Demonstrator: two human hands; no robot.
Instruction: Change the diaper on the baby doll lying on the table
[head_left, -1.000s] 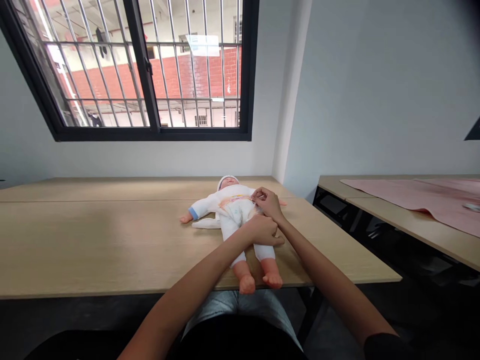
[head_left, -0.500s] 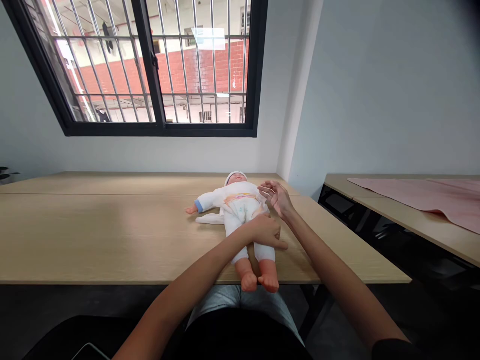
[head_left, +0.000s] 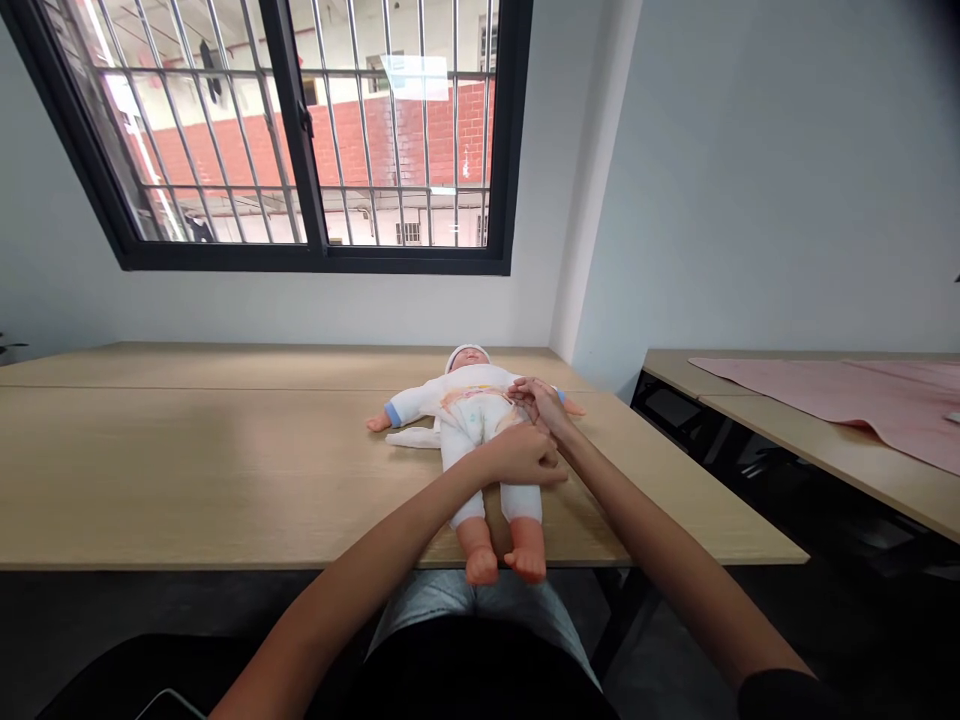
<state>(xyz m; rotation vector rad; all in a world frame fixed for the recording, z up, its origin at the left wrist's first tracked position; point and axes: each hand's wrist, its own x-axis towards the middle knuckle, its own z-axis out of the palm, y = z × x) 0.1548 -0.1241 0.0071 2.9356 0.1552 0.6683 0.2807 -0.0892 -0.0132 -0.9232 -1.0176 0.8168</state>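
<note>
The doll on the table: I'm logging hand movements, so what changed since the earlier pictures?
The right hand, pinching at the waist of the doll at first, lifted off, spread open, and has now come back down there; its grip is unclear. The left hand stays over one leg; the doll still lies face up on the table.

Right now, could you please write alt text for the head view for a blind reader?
A white-clad doll lies face up on a wooden table, a person's left hand over its leg, right hand at its waist; barred window behind.
</note>
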